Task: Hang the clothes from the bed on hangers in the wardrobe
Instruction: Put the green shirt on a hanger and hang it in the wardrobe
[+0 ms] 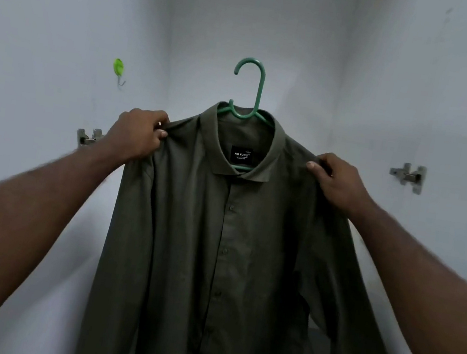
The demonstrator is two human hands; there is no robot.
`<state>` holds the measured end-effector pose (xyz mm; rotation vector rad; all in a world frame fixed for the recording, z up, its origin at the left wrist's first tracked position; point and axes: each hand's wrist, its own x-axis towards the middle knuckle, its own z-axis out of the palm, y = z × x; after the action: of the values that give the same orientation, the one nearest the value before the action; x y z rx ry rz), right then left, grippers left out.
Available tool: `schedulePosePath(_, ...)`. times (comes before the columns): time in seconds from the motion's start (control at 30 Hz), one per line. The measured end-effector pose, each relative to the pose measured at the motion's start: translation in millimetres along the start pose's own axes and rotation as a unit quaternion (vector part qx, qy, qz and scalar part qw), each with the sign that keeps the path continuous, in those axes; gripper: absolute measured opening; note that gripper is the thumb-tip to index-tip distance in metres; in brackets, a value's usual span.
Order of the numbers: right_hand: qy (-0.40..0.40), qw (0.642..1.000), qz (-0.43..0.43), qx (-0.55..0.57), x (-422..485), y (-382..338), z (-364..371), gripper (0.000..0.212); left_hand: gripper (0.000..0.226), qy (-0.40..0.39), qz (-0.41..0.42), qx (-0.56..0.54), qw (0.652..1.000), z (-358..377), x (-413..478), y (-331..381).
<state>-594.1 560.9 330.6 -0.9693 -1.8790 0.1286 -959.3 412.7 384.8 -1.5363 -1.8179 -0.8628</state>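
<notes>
The dark olive shirt [217,235] hangs full length in the middle of the view, buttoned down the front, its collar spread round the neck of a green plastic hanger [256,89]. The hanger's shoulders run left to right inside the shirt, and its hook stands straight up above the collar, opening toward the left and catching on nothing. No rail shows in this view (a dark edge at the very top may be part of one, but I cannot tell).

The left hand [138,135] pinches the shirt's left shoulder seam, fingers curled over the fabric. The right hand [337,180] grips the other shoulder the same way, thumb on the front. The hook sits midway between them and higher, so neither hand is nearer. By my reading, the coming lift depends on keeping the hanger level while the hook goes up.

Around them is the white wardrobe [278,32]; this shirt is the only garment seen in it. A small green stick-on hook [118,68] sits on its left wall, and a metal hinge [408,175] on the right.
</notes>
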Motion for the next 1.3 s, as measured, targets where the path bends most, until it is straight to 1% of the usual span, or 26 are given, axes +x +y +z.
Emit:
schedulePosePath(0.03, -0.014, 1.000, -0.018, 0.022, 9, -2, 11, 0.024, 0.013, 0.008, -0.002, 0.006, 1.000, 0, 7, -5)
schedulePosePath(0.1, -0.003, 0.999, -0.036, 0.040, 29, 0, 27, 0.019, 0.012, 0.019, -0.001, 0.016, 1.000, 2, 24, -16)
schedulePosePath(0.2, -0.019, 0.999, -0.013, 0.029, 67, 6, 42, 0.013, 0.011, 0.021, 0.003, 0.034, 0.999, 6, 53, -28)
schedulePosePath(0.3, -0.034, 0.997, 0.006, 0.066, 106, 3, 53, 0.009, 0.009, 0.044, 0.014, 0.047, 0.998, 10, 87, -40)
schedulePosePath(0.37, -0.043, 0.996, 0.005, 0.082, 129, 0, 61, 0.010, 0.009, 0.055, 0.017, 0.058, 0.997, 11, 107, -47)
schedulePosePath(0.47, -0.081, 0.991, -0.030, 0.103, 160, -7, 79, 0.024, 0.009, 0.064, 0.025, 0.083, 0.994, 15, 131, -63)
schedulePosePath(0.53, -0.072, 0.987, -0.056, 0.135, 178, -19, 90, 0.041, 0.009, 0.067, 0.028, 0.097, 0.993, 19, 143, -71)
schedulePosePath(0.57, -0.054, 0.985, -0.067, 0.152, 190, -28, 94, 0.044, 0.010, 0.069, 0.031, 0.105, 0.992, 21, 150, -74)
schedulePosePath(0.63, -0.039, 0.974, -0.087, 0.207, 216, -55, 101, 0.040, 0.011, 0.067, 0.037, 0.128, 0.989, 25, 162, -79)
schedulePosePath(0.73, -0.100, 0.949, -0.100, 0.283, 257, -97, 113, 0.028, 0.011, 0.072, 0.033, 0.144, 0.986, 35, 177, -83)
schedulePosePath(0.83, -0.117, 0.940, -0.113, 0.301, 288, -118, 134, 0.029, 0.011, 0.071, 0.003, 0.134, 0.988, 38, 182, -92)
schedulePosePath(0.9, -0.122, 0.935, -0.125, 0.309, 304, -126, 149, 0.022, 0.012, 0.066, -0.019, 0.145, 0.987, 41, 182, -101)
schedulePosePath(1.0, -0.167, 0.920, -0.148, 0.322, 322, -137, 167, 0.014, 0.011, 0.027, -0.040, 0.169, 0.984, 40, 178, -111)
schedulePosePath(1.03, -0.175, 0.918, -0.156, 0.320, 329, -139, 172, 0.013, 0.009, 0.000, -0.048, 0.145, 0.988, 38, 179, -111)
schedulePosePath(1.1, -0.183, 0.911, -0.170, 0.328, 341, -140, 179, 0.013, 0.006, -0.058, -0.072, 0.015, 0.996, 32, 184, -105)
schedulePosePath(1.17, -0.192, 0.898, -0.183, 0.352, 350, -143, 185, 0.011, 0.022, -0.084, -0.094, -0.126, 0.984, 26, 196, -90)
schedulePosePath(1.2, -0.195, 0.889, -0.193, 0.366, 354, -145, 187, 0.011, 0.027, -0.087, -0.105, -0.161, 0.978, 26, 206, -83)
schedulePosePath(1.23, -0.199, 0.881, -0.203, 0.378, 357, -147, 188, 0.011, 0.030, -0.090, -0.110, -0.171, 0.975, 27, 215, -76)
schedulePosePath(1.3, -0.209, 0.864, -0.227, 0.397, 362, -152, 189, 0.011, 0.030, -0.086, -0.103, -0.141, 0.981, 33, 232, -63)
